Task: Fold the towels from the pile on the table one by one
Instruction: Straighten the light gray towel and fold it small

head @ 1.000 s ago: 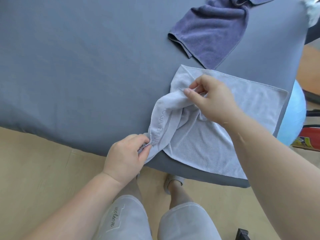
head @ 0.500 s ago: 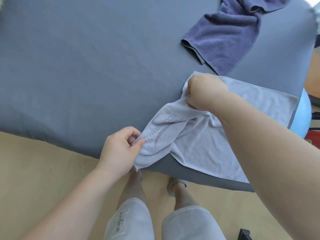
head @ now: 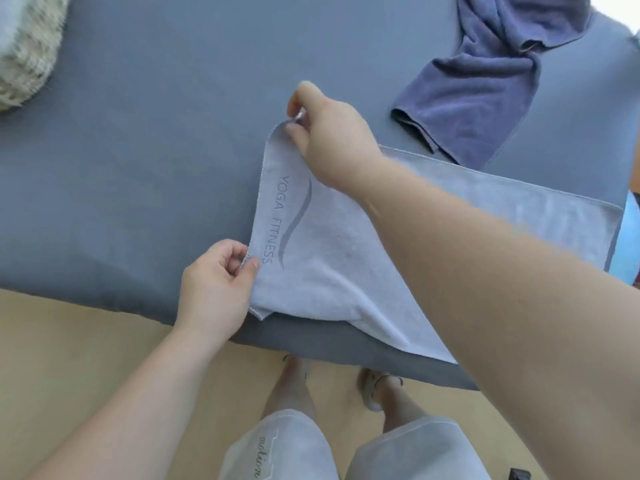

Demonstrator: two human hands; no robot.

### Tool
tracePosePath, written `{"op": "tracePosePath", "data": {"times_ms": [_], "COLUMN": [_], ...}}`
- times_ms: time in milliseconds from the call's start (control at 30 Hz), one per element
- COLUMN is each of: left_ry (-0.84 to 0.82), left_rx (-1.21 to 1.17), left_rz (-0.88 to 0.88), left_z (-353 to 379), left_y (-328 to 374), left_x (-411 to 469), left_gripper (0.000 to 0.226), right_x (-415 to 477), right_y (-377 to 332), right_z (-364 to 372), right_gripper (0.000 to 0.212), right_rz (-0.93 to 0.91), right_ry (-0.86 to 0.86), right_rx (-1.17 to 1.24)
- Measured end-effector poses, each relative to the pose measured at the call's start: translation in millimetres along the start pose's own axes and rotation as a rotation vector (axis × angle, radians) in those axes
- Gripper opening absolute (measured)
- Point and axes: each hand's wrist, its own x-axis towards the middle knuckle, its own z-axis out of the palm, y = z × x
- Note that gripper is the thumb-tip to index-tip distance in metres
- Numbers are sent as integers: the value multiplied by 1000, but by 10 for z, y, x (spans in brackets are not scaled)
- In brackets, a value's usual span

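Now both hands [head: 211, 289] [head: 329, 136] pinch the pale towel's [head: 346, 258] left corners.

The right forearm [head: 485, 271] is lying across the pale grey towel [head: 329, 258], hiding its middle and part of its near edge. The right hand [head: 332, 140] is covering the far corner in its grip, leaving only a sliver of pinched cloth showing. The left hand [head: 214, 292] is hiding the bit of edge inside its grip. The purple towel [head: 478, 98] is running off the top edge. A pale fluffy thing [head: 24, 53] is being cut by the top-left corner and cannot be identified. A light blue round thing [head: 627, 251] is sitting half behind the counter [head: 156, 150] and off the right edge. The script on the shorts [head: 294, 448] is showing too blurred to read.
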Motion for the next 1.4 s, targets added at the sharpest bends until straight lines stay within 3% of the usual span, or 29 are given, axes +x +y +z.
{"op": "tracePosePath", "data": {"times_ms": [133, 267, 433, 633, 833, 1033, 1233, 1400], "left_ry": [63, 19, -43, -31, -20, -7, -79, 5], "left_rx": [138, 175, 259, 244, 288, 377, 320, 266], "left_rz": [-14, -67, -56, -65, -82, -16, 64, 50], "left_z": [-100, -124, -118, -195, -218, -239, -241, -272], "left_y": [-104, -183, -348, -391, -398, -406, -439, -448], "left_x": [146, 35, -96, -81, -10, 43, 20, 14], "left_gripper": [11, 20, 16, 15, 24, 27, 24, 22], "right_x": [-208, -706, -1043, -834, -235, -19, -20, 43], "right_y": [81, 256, 472, 350, -21, -331, -413, -424], "right_z": [475, 774, 978, 919, 796, 934, 1010, 996], "right_gripper": [71, 70, 80, 79, 57, 66, 74, 71], "right_rz": [-20, 39, 201, 60, -27, 4, 108, 102], "right_ry": [-186, -31, -68, -71, 51, -122, -96, 1], "right_rx": [-99, -300, -391, -478, -394, -590, -521, -239]}}
